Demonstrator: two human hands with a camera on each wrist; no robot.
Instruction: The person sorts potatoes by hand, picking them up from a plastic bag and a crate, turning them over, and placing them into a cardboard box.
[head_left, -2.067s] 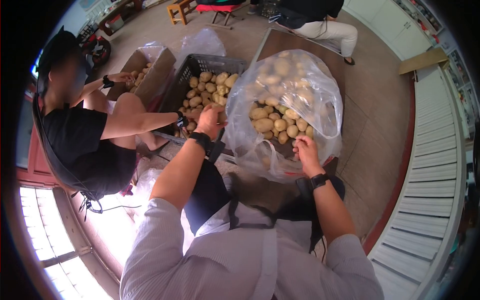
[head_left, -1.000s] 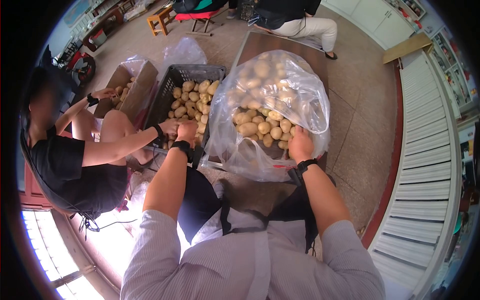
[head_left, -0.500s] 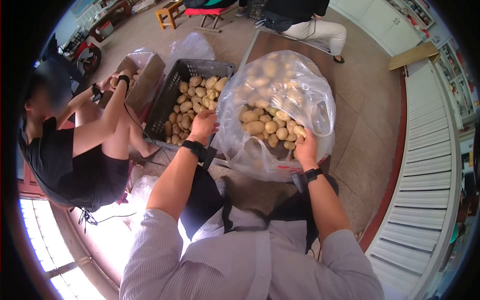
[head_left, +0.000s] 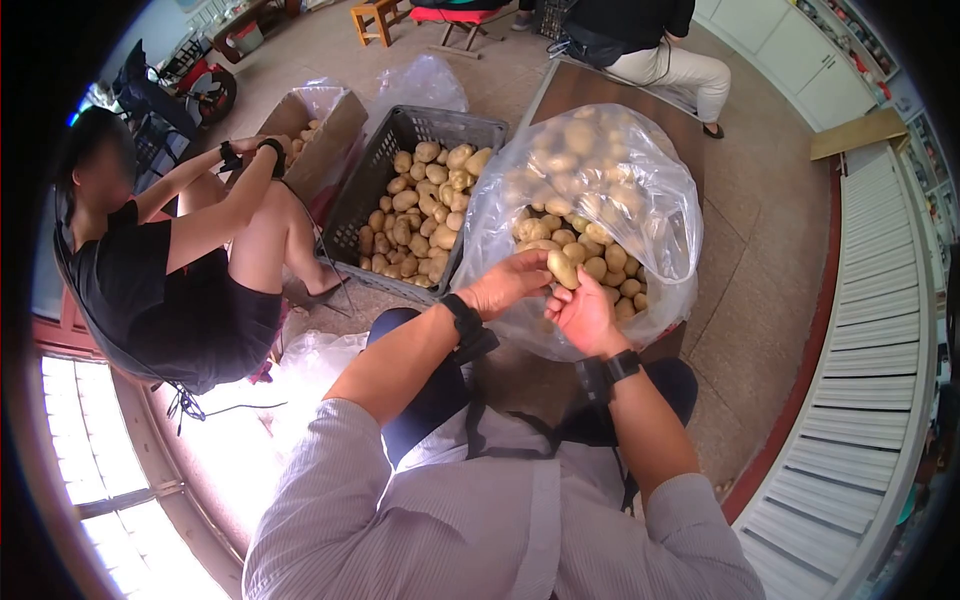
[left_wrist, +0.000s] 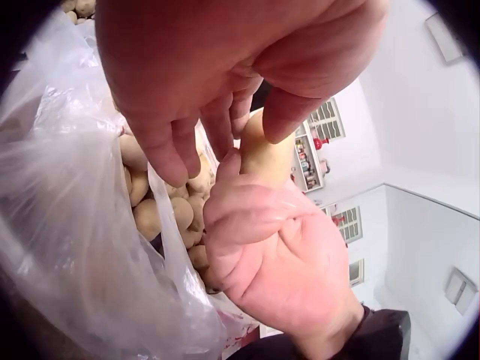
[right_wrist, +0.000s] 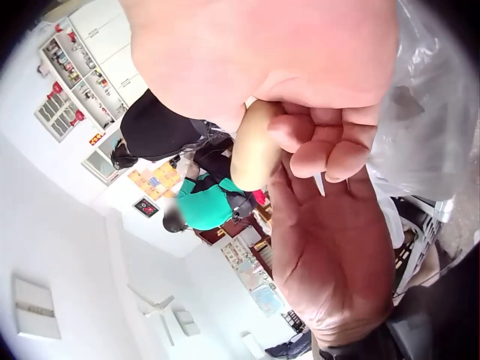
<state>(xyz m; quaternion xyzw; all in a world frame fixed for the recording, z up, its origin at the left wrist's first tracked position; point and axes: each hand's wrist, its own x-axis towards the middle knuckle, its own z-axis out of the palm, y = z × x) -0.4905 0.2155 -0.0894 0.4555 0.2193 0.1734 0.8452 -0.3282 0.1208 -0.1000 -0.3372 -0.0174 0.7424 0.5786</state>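
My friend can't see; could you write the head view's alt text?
A person's left hand and right hand hold one potato by a clear bag of potatoes, with a dark crate of more and another seated person to the left.

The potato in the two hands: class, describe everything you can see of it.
The potato is oblong, pale yellow-brown and smooth-looking, with rounded ends. The left hand and right hand both grip it, their fingers hiding part of its skin. It is held tilted, near the clear plastic bag's opening.

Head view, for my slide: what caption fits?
Left hand and right hand hold one potato by a bag of more potatoes.
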